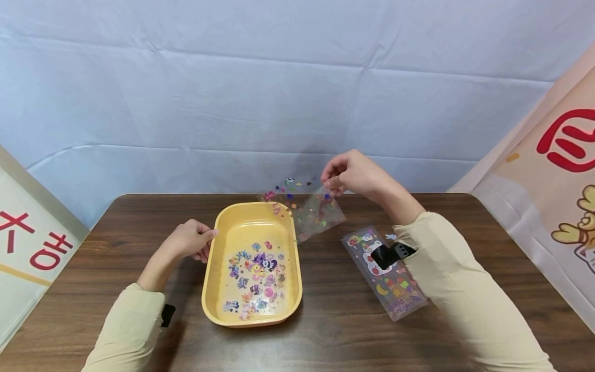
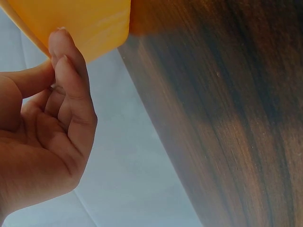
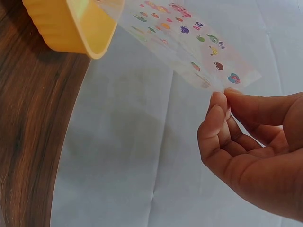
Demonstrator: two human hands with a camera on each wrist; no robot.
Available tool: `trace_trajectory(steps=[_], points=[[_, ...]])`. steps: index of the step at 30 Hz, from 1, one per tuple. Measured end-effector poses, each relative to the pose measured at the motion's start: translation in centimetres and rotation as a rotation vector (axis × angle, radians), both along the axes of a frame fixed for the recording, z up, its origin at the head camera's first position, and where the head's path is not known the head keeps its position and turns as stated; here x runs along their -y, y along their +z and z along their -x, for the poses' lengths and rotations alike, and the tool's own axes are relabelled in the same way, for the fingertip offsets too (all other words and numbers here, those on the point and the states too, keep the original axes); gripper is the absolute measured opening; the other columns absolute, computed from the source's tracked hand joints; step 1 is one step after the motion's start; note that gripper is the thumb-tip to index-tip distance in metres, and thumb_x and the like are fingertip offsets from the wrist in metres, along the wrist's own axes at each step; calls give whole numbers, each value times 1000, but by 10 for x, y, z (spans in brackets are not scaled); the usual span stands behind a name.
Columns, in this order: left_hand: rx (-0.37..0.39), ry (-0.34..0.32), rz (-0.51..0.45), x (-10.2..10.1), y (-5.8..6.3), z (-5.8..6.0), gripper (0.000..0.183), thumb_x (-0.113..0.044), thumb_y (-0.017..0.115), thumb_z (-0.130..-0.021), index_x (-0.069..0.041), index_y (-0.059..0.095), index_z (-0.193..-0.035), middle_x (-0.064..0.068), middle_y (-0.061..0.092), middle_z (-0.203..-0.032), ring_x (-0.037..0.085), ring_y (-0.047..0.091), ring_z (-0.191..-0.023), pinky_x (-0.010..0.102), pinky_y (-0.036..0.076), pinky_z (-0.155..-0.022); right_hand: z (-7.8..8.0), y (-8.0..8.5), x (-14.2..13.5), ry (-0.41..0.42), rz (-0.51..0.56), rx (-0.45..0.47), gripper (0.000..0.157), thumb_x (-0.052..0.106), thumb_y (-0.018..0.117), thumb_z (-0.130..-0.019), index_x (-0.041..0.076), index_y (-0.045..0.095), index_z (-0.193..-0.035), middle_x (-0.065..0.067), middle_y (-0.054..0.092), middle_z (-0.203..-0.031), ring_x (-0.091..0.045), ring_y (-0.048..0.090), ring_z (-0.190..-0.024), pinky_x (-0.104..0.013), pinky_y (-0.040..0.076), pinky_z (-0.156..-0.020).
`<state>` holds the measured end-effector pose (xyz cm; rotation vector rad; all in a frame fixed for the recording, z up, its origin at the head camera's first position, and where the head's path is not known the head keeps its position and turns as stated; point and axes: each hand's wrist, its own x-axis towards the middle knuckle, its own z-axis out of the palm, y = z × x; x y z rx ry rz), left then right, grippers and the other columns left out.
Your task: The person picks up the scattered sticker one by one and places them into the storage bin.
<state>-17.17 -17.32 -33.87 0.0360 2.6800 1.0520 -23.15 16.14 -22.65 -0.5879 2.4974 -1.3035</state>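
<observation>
A yellow tray (image 1: 253, 213) stands on the table, with a clear sticker sheet (image 1: 254, 306) of small cartoon figures lying inside it. My left hand (image 1: 189, 241) pinches the tray's left rim between thumb and fingers; the left wrist view shows the same grip on the yellow wall (image 2: 102, 28). At the tray's far right corner, my right hand (image 1: 346, 173) holds up another clear sticker sheet (image 1: 309, 214) by its edge. In the right wrist view, thumb and fingertips pinch a corner of that sheet (image 3: 187, 45), printed with fruit and other small pictures.
Right of the tray, a clear sticker sheet (image 1: 392, 279) with a white bear and "good night" lettering lies on the brown wooden table (image 1: 325, 330), partly under the right wrist's black strap. A pale cloth (image 1: 232, 103) hangs behind the table, with printed banners at both sides.
</observation>
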Motion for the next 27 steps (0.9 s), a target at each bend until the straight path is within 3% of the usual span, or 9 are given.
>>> trace_trajectory(steps=[6,27], points=[[4,-4,-5,-1,1,-1,35,-18,46,-97,2,64,-74,5,57,-53,18,61,-49,36,53,-54,-1,-4,8,14,24,11,4,-10,58,-83,-11,60,-86,-9,59,-68,-15,57,-55,-25,49,-55],[15,14,-2,-2,2,-3,33,-18,47,-96,4,65,-79,6,58,-55,15,60,-48,34,53,-54,-11,-29,44,71,49,63,4,-10,56,-84,-9,60,-83,-13,59,-70,-19,57,-56,-26,49,-54]])
